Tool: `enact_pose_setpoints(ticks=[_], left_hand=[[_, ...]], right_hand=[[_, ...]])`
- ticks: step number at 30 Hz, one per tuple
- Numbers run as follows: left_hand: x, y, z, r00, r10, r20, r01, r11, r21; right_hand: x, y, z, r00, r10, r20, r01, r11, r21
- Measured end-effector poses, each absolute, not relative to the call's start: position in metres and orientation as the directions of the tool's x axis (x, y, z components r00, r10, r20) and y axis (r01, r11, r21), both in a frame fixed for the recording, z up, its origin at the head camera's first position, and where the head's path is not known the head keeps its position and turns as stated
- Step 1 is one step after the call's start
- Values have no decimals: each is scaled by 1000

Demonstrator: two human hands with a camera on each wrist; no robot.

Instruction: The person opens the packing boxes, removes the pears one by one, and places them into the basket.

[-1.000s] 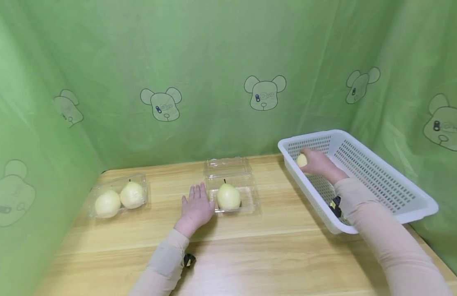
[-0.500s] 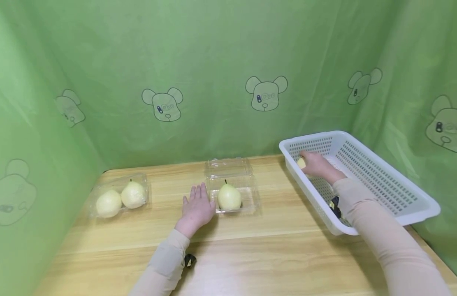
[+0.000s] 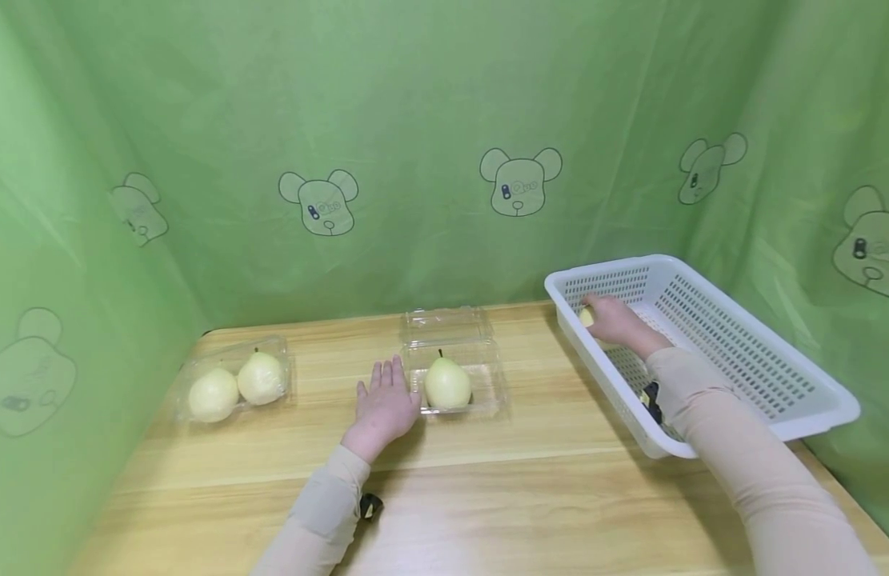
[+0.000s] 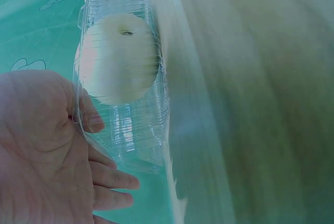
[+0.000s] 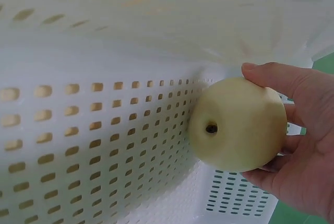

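Note:
Inside the white perforated basket (image 3: 746,352), my right hand (image 3: 620,324) grips a pale yellow pear (image 5: 237,125); thumb and fingers curl round it in the right wrist view. My left hand (image 3: 384,406) lies with straight fingers at the left side of an open clear plastic clamshell box (image 3: 487,376). Its thumb touches the box wall in the left wrist view. One pear (image 3: 447,383), stem up, sits in the left part of that box, and the raised lid (image 3: 444,326) leans back behind it.
At the left of the wooden table (image 3: 487,496) stands another clear box (image 3: 278,348) with two pears (image 3: 214,395) in it. A green curtain (image 3: 415,240) with bear-head prints surrounds the table at the back and both sides.
My right hand has sunk slightly deeper into the basket with the pear, which now shows less in the head view. The left hand and the boxes keep their places.

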State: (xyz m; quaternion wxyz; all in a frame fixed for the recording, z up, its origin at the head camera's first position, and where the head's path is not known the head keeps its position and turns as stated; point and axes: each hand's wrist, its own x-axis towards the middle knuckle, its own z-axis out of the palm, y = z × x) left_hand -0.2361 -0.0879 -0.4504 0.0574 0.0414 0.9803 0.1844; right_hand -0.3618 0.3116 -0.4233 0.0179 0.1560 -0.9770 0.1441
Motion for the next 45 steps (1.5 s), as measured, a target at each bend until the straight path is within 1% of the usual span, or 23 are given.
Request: enact_pose_setpoints(ticks=[7, 22, 32, 38, 45], left_hand=[[-236, -88, -448, -990, 101, -100, 58, 930, 363], [-235, -87, -449, -988, 105, -112, 58, 930, 363], [-236, -88, -448, -989, 99, -111, 54, 935, 351], [-235, -88, -447, -989, 103, -102, 61, 933, 354], [-235, -88, -447, -990, 103, -100, 61, 933, 354]], right_hand=[[-363, 314, -422, -950, -307, 54, -308, 897, -318], [-357, 319, -411, -943, -334, 10, -317, 883, -346], [-350, 319, -398, -952, -305, -16, -276, 881, -384], [-351, 324, -397, -954, -300, -25, -265, 877, -402], [-354, 327, -392, -964, -260, -51, -215, 881, -421]])
